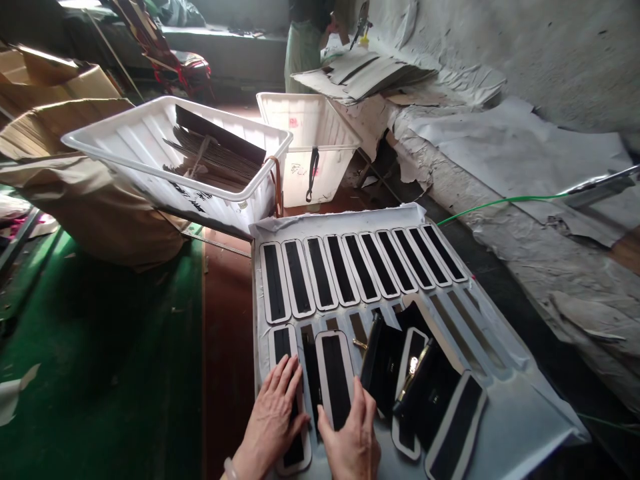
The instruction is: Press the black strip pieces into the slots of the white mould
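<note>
**Two bordered panels beneath the hands, near the table's left edge**

The outer panel (pixel 283 341) is covered by the left hand (pixel 273 410), fingers flat and nearly together; the inner panel (pixel 336 373) is spanned by the right hand (pixel 353 433), thumb and fingers spread. Alignment is judged in hand; straight, even spacing is called for next. Fingertip contact is perhaps light; the table's (pixel 525 433) near edge is cut off.

The left hand (pixel 273 413) lies flat on a black, pale-edged strip (pixel 283 343); the right hand (pixel 353 427) spans a neighboring strip (pixel 336 373), thumb and fingers at opposite edges. Beyond them, similar strips line the counter (pixel 505 427). Black cases (pixel 435 393) with gold-colored clasps sit to the right.
</note>
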A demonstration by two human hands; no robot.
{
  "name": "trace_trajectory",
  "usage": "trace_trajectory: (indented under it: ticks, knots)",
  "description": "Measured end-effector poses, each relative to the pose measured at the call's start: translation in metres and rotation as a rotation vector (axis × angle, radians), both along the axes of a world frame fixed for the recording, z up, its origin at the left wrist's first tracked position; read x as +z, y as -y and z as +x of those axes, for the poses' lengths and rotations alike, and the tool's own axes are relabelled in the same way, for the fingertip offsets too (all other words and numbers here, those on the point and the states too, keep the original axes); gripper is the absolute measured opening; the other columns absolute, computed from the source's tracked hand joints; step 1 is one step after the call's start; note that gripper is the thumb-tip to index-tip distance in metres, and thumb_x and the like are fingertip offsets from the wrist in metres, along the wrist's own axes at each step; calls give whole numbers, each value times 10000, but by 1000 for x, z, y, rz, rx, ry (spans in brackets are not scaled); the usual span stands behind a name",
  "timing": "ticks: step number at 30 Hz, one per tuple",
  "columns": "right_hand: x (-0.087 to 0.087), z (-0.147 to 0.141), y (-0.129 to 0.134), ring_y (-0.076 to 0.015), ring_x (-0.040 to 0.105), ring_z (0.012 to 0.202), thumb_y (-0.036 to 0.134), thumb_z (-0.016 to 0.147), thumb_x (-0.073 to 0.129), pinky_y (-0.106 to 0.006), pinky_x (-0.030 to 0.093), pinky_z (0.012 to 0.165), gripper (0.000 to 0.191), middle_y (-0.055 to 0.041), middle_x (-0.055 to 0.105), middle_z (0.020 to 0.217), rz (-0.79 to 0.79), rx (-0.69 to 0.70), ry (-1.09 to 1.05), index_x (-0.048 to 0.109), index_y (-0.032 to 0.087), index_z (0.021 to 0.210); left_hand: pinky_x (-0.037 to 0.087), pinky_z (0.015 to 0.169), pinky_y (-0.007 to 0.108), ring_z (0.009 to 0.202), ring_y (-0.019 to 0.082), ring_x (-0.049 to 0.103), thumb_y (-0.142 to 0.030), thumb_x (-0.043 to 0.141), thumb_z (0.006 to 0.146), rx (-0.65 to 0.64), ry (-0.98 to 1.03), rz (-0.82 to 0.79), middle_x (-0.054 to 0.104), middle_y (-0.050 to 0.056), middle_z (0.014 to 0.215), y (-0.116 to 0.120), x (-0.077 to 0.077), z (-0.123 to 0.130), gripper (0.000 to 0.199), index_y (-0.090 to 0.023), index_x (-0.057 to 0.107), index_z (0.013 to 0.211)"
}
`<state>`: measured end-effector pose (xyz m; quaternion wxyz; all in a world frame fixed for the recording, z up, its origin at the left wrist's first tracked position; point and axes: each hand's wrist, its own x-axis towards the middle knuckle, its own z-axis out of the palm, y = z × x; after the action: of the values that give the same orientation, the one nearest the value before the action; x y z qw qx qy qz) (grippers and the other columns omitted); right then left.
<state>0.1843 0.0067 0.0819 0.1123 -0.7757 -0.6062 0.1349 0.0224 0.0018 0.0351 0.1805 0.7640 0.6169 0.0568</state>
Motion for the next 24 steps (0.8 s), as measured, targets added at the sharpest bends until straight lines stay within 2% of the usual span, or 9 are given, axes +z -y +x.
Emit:
trace_trajectory:
  ticks: [6, 9, 13, 18, 24]
  knots:
    - [-8, -14, -24, -334, 626, 1037, 231, 816, 602, -445, 580, 787, 693, -169, 492, 1282, -206, 87, -68, 269, 127, 1414, 445, 1090, 441, 1406, 271, 356, -234, 593, 791, -14, -61, 102, 357, 47, 1545, -4, -5, -2, 684, -226, 384, 1442]
    - [-10, -19, -30, -321, 603, 1086, 193, 820, 605, -407, 567, 806, 671, -158, 494, 1272, -210, 105, -87, 290, 102, 1405, 476, 1051, 423, 1351, 255, 438, -196, 555, 789, -22, -81, 160, 454, 50, 1485, -8, -5, -4, 609, -211, 449, 1389]
    - [-12, -22, -30, -322, 631, 1046, 183, 837, 609, -408, 565, 790, 669, -169, 485, 1275, -260, 122, -112, 288, 74, 1414, 488, 1025, 394, 1292, 240, 498, -209, 540, 795, -18, -84, 220, 524, 60, 1426, -12, -3, -6, 585, -166, 462, 1373]
    - [-15, -24, -33, -321, 648, 1021, 169, 843, 606, -411, 557, 808, 670, -182, 476, 1287, -296, 134, -128, 286, 51, 1419, 461, 1026, 374, 1301, 223, 474, -204, 483, 852, -31, -125, 266, 453, 18, 1487, -13, -2, -6, 610, -188, 370, 1451]
    - [-21, -24, -36, -294, 673, 936, 212, 839, 628, -394, 561, 752, 694, -189, 487, 1303, -302, 166, -71, 287, 48, 1422, 417, 1049, 379, 1333, 241, 420, -218, 489, 862, -58, -123, 211, 375, 0, 1534, -11, -3, -6, 664, -200, 292, 1495]
